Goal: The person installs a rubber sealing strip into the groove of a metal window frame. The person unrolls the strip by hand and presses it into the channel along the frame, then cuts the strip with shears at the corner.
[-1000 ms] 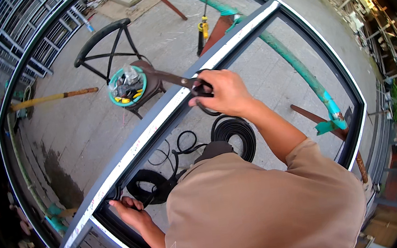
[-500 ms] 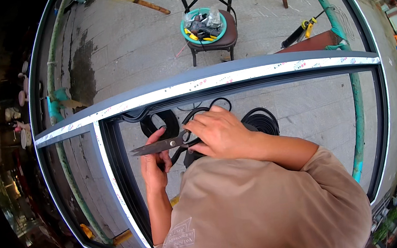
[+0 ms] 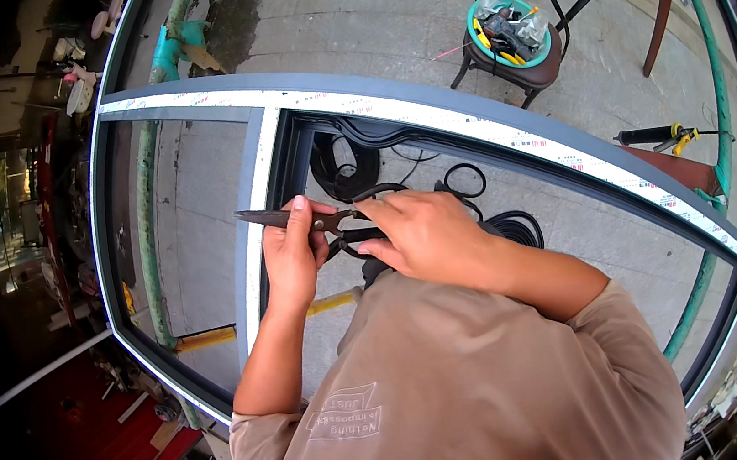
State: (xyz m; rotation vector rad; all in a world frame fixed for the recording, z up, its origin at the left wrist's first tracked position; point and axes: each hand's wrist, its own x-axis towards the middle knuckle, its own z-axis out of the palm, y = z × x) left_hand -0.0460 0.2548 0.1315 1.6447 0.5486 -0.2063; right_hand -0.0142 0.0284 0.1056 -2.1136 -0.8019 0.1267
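Black scissors [image 3: 312, 221] are hovering over the grey window frame [image 3: 427, 103], near its upright bar, blades pointing left. Right hand [image 3: 419, 233] is gripping the handle loops; left hand [image 3: 291, 256] is pinching the blades w/ thumb on top. Rubber gasket coils [image 3: 344, 164] are lying on the floor below. Risk: left fingers are sitting on the blades, so a squeeze could nick them.

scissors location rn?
Head view, centre-left: scissors held in both hands, left hand by the blades, right hand on the handles, just right of the frame's grey upright.
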